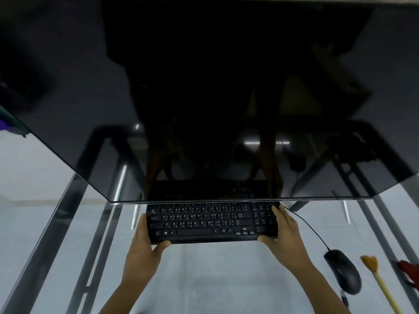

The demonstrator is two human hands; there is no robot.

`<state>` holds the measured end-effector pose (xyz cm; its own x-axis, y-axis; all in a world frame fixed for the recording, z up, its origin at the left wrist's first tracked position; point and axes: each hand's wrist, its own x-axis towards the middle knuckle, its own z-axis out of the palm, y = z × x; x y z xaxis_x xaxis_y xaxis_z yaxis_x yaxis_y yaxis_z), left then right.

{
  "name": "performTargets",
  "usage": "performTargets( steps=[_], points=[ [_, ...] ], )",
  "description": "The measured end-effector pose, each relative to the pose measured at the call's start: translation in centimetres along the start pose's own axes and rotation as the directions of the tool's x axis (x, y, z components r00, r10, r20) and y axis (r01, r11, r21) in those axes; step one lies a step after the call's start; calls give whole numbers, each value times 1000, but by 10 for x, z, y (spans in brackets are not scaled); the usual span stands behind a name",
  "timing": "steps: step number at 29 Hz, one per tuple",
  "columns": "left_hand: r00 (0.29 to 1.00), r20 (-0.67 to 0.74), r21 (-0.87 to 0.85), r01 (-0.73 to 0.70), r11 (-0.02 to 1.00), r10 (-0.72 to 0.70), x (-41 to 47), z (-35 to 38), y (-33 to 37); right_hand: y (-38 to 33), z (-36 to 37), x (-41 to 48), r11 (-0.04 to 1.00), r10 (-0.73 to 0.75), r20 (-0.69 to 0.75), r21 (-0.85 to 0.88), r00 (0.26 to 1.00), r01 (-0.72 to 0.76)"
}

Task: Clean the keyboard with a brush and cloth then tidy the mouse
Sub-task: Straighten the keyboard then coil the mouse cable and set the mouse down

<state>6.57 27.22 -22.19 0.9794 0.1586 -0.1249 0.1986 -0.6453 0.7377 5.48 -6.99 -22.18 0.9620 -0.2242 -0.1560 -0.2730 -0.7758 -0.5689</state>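
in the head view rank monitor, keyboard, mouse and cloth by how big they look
1. monitor, fills most of the view
2. keyboard
3. mouse
4. cloth, but the frame edge cuts it off, so only its visible part is smaller than the mouse and its full size is unsure

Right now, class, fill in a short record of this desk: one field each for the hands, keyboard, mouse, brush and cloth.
left hand: grips left end of keyboard
right hand: grips right end of keyboard
keyboard: black, on glass table, below dark monitor
mouse: black, corded, right of keyboard
brush: yellow handle, right of mouse
cloth: red, far right, partly cut off
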Motion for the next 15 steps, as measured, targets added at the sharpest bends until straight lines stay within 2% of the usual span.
performTargets(
  steps=[6, 15],
  points=[
    [998, -38, 36, 47, 998, -46, 9, 1, -12, -2, 7, 6, 1000, -12, -36, 29, 999, 13],
    [997, -78, 95, 3, 995, 4, 3, 3, -15, -3, 10, 5, 1000, -25, -42, 7, 999, 25]
  ],
)
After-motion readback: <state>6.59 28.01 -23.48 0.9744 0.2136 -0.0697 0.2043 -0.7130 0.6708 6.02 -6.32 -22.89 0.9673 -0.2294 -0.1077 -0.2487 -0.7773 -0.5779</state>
